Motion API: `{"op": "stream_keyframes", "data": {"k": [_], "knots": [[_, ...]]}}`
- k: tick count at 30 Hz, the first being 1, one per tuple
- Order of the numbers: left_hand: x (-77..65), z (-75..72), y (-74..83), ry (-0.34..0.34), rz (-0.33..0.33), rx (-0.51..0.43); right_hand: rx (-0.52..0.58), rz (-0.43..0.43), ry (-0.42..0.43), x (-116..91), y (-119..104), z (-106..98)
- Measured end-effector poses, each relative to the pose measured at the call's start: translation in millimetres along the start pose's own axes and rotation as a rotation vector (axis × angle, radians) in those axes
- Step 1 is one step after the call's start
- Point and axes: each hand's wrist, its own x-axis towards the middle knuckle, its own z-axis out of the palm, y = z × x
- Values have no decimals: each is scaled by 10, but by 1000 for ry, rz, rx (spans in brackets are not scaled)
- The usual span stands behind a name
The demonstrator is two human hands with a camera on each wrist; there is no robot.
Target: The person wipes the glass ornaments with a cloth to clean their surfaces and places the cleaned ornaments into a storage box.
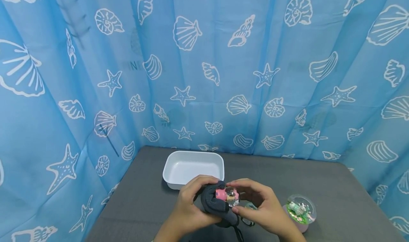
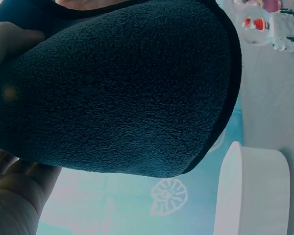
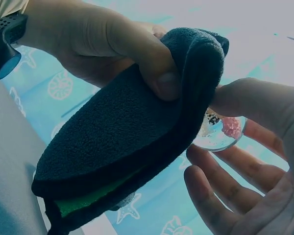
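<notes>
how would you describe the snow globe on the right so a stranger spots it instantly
On the grey table, before the blue shell-print curtain, look just right of the person's right hand. A clear-domed snow globe stands there on a pinkish base. Bright green inside sets it apart from the pink-filled globe held up against the dark cloth and the white-based globe.

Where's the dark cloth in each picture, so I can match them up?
Head: the dark cloth is low, near the middle, in the left hand.
Left wrist: it's huge, filling the upper left and middle.
Right wrist: it slants from the upper middle to the lower left.
Shared landmark: the blue curtain with white shells.
</notes>
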Motion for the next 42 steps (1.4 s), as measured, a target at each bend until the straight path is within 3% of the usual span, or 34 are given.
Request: {"op": "stream_keyframes", "data": {"k": [15,31,42], "knots": [[16,-10,23,-8,-13,5,-61,28,14,1,2,5],[12,0,42,-20,-19,31,-62,180,28,26,-31,19],[11,-8,33,0,12,26,-32,155,-10,12,-28,7]]}}
